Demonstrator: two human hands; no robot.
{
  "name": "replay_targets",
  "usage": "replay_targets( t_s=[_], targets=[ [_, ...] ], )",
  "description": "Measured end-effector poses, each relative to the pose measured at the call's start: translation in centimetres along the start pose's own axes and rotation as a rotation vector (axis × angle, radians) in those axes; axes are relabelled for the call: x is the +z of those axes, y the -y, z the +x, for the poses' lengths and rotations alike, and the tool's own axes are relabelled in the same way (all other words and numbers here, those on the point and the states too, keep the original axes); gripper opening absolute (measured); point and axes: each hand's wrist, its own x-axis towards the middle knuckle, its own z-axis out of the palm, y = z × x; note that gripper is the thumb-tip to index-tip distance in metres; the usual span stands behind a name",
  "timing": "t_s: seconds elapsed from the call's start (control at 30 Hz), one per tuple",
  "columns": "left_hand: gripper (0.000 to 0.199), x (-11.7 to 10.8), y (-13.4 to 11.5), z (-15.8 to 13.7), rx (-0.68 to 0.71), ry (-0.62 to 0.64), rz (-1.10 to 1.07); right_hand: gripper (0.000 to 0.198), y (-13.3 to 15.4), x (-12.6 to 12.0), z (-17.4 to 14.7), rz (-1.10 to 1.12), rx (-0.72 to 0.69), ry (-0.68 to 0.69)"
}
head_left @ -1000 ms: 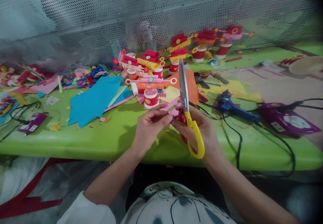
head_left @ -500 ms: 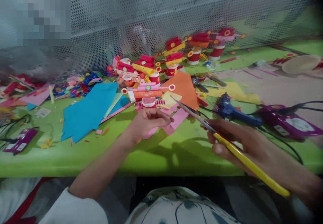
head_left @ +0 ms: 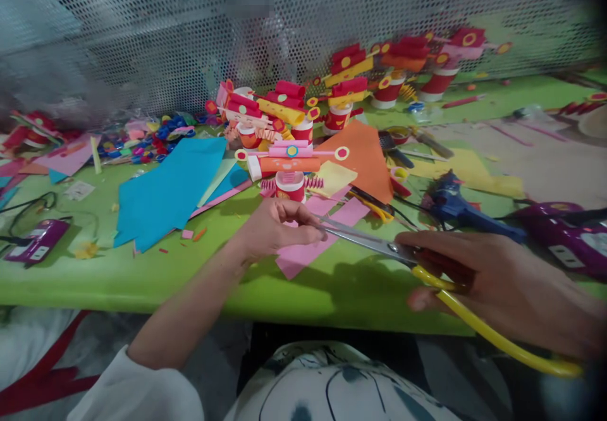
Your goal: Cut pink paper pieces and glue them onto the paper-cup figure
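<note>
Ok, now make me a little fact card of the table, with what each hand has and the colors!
Left hand: the left hand has its fingertips pinched at the scissor tips; anything between them is too small to tell
Right hand: the right hand holds yellow-handled scissors, blades pointing toward the left hand
Under the blades: pink paper
Beyond the left hand: red-and-white cup
Left side: blue paper
Right side: blue glue gun, purple box
Table: green table
</note>
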Motion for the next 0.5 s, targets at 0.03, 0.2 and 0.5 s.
replay_targets(
  t_s=[0.03, 0.2, 0.5],
  targets=[
    [0.015, -0.05, 0.10, 0.01, 0.007, 0.001, 0.000, 0.068, 0.09, -0.01, 0.02, 0.046, -0.016, 0.025],
    [0.014, -0.34, 0.82, 0.21, 0.050, 0.015, -0.024, 0.059, 0.41, 0.22, 0.29, 0.137, -0.033, -0.005],
    [0.012, -0.29, 0.58, 0.18, 0.054, 0.023, 0.005, 0.070, 0.76, 0.31, 0.42, 0.145, -0.071, -0.085]
  ],
)
